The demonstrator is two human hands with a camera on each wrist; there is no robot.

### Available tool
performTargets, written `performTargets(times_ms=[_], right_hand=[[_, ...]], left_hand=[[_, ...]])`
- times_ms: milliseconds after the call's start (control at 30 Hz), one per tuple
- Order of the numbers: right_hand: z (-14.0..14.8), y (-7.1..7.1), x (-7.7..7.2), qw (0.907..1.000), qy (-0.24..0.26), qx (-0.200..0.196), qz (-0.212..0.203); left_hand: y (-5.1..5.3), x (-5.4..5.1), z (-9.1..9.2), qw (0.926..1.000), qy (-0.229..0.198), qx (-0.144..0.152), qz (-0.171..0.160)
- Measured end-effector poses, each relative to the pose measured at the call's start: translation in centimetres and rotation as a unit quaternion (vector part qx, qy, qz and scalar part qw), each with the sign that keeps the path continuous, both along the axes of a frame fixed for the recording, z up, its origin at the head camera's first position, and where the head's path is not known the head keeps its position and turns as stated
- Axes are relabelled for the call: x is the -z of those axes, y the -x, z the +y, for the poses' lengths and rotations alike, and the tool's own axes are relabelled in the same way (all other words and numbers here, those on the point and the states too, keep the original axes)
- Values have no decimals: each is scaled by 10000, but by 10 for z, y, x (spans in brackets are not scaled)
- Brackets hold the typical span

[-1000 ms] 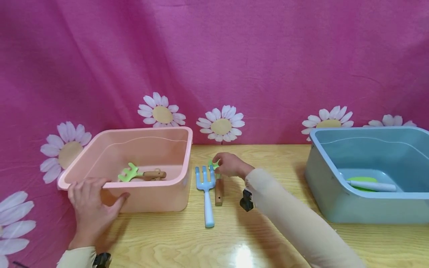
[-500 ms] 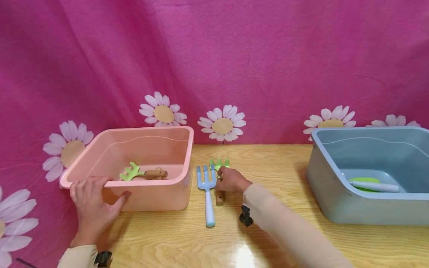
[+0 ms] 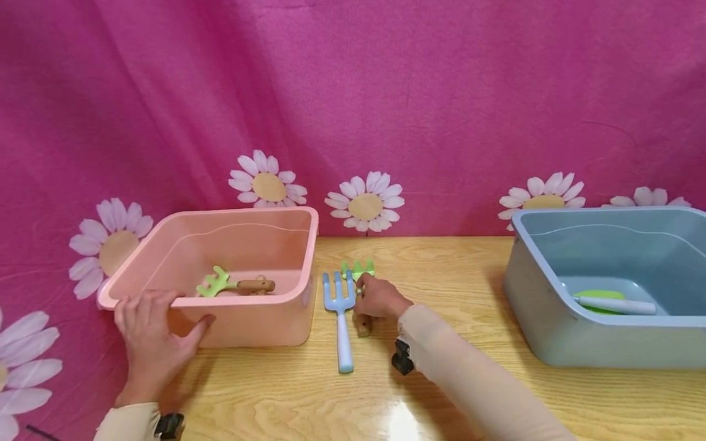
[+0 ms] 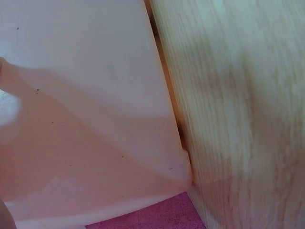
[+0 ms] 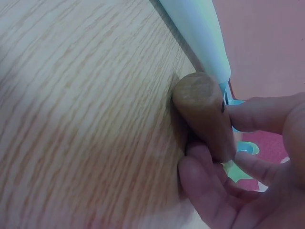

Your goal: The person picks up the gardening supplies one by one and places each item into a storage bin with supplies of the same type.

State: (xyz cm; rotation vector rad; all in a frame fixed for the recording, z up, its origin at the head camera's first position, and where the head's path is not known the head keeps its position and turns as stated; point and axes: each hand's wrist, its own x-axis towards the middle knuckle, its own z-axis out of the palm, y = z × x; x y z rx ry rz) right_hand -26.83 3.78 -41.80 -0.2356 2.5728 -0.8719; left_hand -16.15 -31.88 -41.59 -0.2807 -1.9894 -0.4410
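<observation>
Since the green rake sits low at the tabletop, beside the blue fork, the right hand pinches its wooden handle with fingers tucked underneath, likely for a sure hold; any lift is unclear. The left hand grips the near rim of the pink tub, probably steadying it.

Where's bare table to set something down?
Free: table between right hand and blue bin, beyond right sleeve; also nearer than blue fork, between right and left sleeve. Crowded: beside pink bin, where blue fork, green rake and right hand cluster.
</observation>
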Motion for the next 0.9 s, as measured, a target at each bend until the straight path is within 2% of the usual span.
performTargets(times_ms=[300,467,533,600,700,767,900], right_hand=[[2,0,0,9995,302,64,-48],[8,3,4,9972,744,37,71],[12,5,5,9929,1183,64,-62],[16,7,7,9857,1644,93,-354],[24,9,9,9747,2082,159,-800],[30,10,11,9697,2224,171,-995],[39,14,12,9678,2291,-39,-1043]], left_hand=[[1,-2,2,10000,9,9,-17],[0,-2,1,10000,-12,-33,-88],[0,-1,0,9999,-40,-55,-114],[-1,1,0,9999,-50,-91,-107],[-1,3,0,9999,-38,-90,-46],[0,3,0,10000,-14,-94,3],[1,1,0,9999,4,-101,70]])
